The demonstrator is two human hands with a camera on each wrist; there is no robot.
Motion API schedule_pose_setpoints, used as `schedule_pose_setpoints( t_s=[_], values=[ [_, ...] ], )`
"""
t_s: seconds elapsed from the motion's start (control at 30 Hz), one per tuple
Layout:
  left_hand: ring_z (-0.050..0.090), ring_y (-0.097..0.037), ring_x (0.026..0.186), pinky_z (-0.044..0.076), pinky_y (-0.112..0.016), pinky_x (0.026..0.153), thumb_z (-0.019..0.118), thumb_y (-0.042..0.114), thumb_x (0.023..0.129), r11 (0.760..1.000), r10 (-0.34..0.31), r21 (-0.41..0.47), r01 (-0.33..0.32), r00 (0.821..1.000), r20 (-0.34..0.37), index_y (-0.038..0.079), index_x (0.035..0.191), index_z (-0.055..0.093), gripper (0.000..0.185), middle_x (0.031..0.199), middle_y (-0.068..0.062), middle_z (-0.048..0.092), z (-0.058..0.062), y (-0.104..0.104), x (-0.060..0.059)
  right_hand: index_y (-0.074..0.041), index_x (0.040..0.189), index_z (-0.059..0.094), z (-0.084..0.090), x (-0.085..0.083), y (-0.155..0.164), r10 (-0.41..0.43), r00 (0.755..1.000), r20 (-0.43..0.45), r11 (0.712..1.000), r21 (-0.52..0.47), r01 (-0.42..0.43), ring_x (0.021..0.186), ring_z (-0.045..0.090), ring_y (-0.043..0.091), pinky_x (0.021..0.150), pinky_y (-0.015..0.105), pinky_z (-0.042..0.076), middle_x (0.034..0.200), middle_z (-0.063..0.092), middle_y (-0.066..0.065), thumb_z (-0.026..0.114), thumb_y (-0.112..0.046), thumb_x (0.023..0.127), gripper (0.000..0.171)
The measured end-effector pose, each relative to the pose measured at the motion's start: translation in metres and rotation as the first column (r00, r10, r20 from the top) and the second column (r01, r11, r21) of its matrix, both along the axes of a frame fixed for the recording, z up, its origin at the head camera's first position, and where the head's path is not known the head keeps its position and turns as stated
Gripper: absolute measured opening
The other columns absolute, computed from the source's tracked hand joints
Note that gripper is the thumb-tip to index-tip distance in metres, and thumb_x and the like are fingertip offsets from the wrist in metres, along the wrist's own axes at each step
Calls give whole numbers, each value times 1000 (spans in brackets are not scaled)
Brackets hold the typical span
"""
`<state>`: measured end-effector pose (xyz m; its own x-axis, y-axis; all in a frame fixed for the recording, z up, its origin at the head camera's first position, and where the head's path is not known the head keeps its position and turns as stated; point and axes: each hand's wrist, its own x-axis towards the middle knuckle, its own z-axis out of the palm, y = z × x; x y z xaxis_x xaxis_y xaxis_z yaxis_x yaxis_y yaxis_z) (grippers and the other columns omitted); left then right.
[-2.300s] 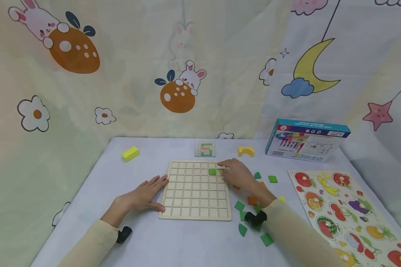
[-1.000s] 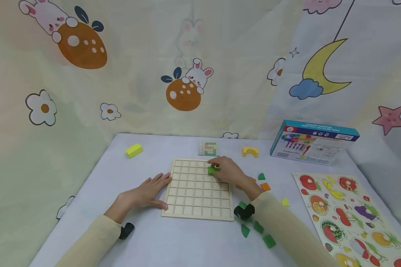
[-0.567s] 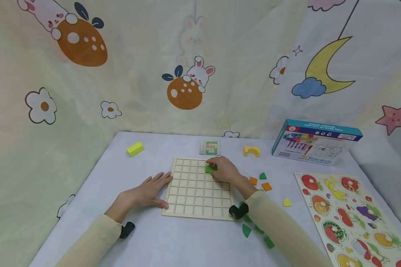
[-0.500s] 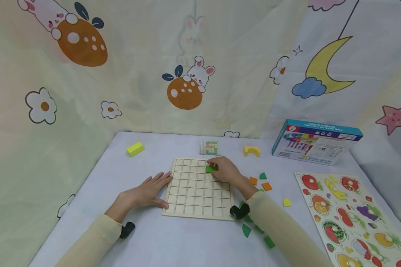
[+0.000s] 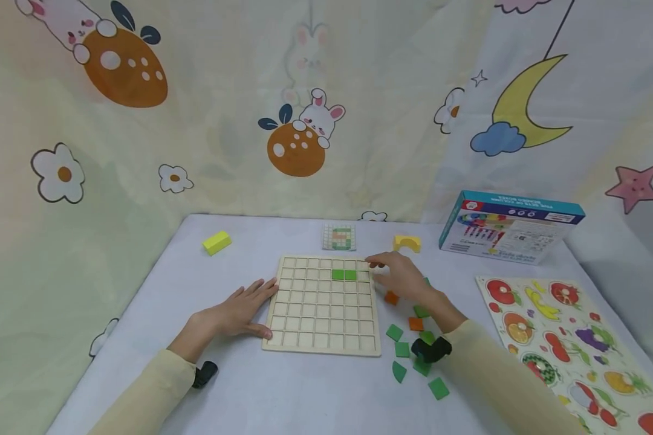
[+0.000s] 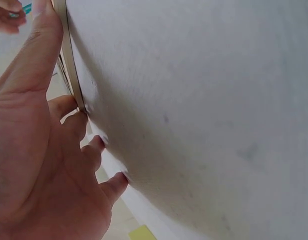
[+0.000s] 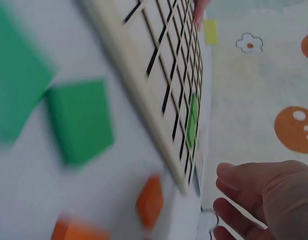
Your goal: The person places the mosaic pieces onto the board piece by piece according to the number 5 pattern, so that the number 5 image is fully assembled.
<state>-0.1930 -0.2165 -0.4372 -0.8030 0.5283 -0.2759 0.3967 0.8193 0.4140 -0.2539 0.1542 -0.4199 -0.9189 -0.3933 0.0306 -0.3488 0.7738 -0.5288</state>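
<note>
Two green square tiles set in left-right row, towards far right of pale wooden grid board, left of nearer, empty right hand, fingers loosely bent; board touched by left hand, fingers spread.

Left arm: enters head view from between 7 and 8 o'clock, forearm aimed between 1 and 2; pale left sleeve ends short of the hand.
Left grip: low, back upward; left fingers spread, nearly straight toward 2 o'clock.
Left thumb: well apart from the fingers, toward 3.
Left palm: shows in left wrist view, 8 to 9 o'clock.
Right arm: enters from between 4 and 5, aimed between 10 and 11; pale right sleeve.
Right grip: 4 o'clock of centre, digits loosely bent toward 10.
Spacing: grips well apart, right farther forward.
</note>
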Motion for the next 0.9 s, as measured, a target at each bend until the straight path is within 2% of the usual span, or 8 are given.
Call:
schedule_pose_setpoints(
  t_s=[0.13,0.27,0.37,0.57,0.77,0.9],
  values=[
    [7,-41,150,12,-65,117,68,56,79,1000,5,1,-5,1000,-11,6,155,17,104,163,-14,11,4,-3,1,-9,129,62,5,19,31,-24,1000,17,999,27,24,105,57,27,91,45,53,112,69,7,69,-9,88,41],
    [8,-41,149,13,-66,116,69,55,79,1000,7,8,-7,1000,-14,6,154,18,104,163,-14,12,4,-5,1,-10,128,63,2,38,48,51,997,61,997,49,-54,106,59,26,93,46,53,117,68,7,69,-11,88,40],
    [8,-42,149,13,-66,116,68,56,79,1000,-1,12,1,1000,-18,5,155,18,104,163,-14,12,2,-5,0,-10,127,64,-3,47,57,90,994,68,993,74,-95,110,59,26,95,46,53,122,66,7,70,-11,87,40],
    [8,-42,149,13,-67,116,69,56,78,1000,-3,24,3,1000,-15,6,155,18,105,163,-14,13,-1,-2,-1,-10,125,65,-9,47,76,50,995,91,990,124,-62,108,57,25,97,46,52,123,65,8,70,-2,85,42],
    [8,-41,150,12,-65,117,68,57,78,1000,5,15,-5,1000,-6,6,155,17,105,163,-13,12,-1,1,-1,-10,124,66,-9,49,89,82,990,114,986,132,-97,110,57,27,96,47,52,122,66,7,70,-5,85,39],
    [7,-40,150,12,-65,117,68,57,78,1000,8,11,-8,1000,-2,7,155,17,105,164,-13,11,-1,1,-1,-9,123,66,-12,51,90,105,990,96,982,149,-119,112,57,28,95,48,53,122,66,8,71,-5,85,39]
  ],
)
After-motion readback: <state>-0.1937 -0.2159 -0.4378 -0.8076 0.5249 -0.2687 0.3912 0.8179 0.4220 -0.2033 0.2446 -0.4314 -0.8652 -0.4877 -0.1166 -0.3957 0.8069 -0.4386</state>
